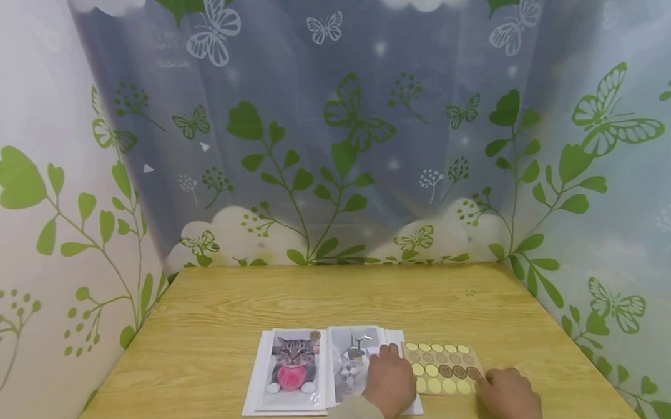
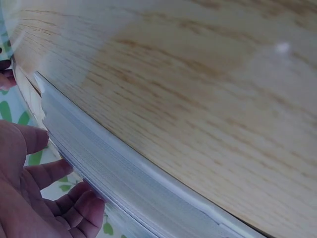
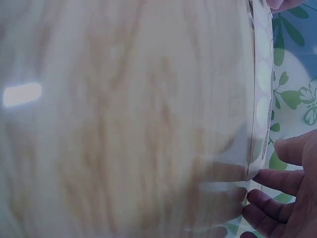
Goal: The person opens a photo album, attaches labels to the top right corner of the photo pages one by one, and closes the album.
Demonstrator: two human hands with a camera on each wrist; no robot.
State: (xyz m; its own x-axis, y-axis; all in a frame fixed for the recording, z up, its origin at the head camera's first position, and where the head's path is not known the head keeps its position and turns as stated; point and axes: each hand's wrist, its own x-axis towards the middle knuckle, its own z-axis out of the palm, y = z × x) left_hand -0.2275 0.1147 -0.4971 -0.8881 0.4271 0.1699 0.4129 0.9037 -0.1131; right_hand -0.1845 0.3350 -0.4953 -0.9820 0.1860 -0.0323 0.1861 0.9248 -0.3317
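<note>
There's room left of the book [image 1: 327, 367] — the sheet [image 1: 440, 368] crowds its right, the curtain [image 1: 310, 135] blocks behind.

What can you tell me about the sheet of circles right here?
The sheet looks like thin tan card, with four rows of round spots: mostly yellow, one row tan, three dark brown. It lies on the table, right of the open photo album; the right hand touches its right edge.

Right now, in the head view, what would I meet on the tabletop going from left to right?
Cat picture → greyish picture → left hand → sticker sheet → right hand.
</note>
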